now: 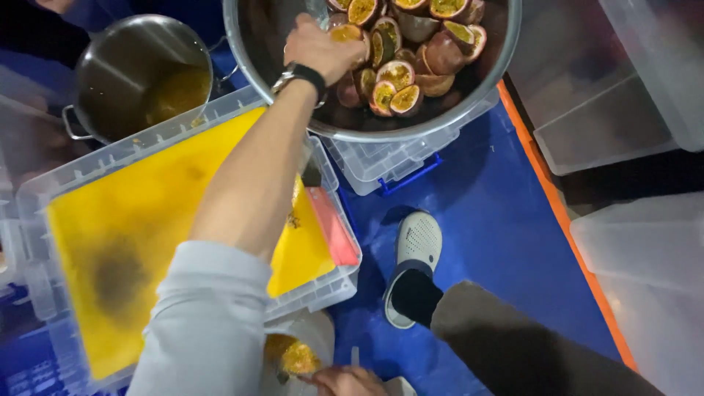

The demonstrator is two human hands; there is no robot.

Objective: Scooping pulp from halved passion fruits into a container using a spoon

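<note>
Blue matting (484, 213) edged in orange covers the floor, crowded with clear ribbed plastic crates (631, 110). On one crate lies a smooth yellow cutting board (147, 220), stained dark. The left hand (319, 48) reaches into a wide steel bowl (411, 128), fingers curled around a halved passion fruit (348, 33) among wrinkled purple halves. The right hand (345, 380) pinches another pulpy half (297, 359) low down. A steel pot (139, 73) holds juice.

place: makeshift fruit-processing workspace (floor-level) | evidence: big steel bowl (469, 88) of halved passion fruit (397, 73), steel pot (139, 73) of pulp, yellow cutting board (147, 220) on clear plastic crates (381, 165), blue floor mat (491, 220)
</note>
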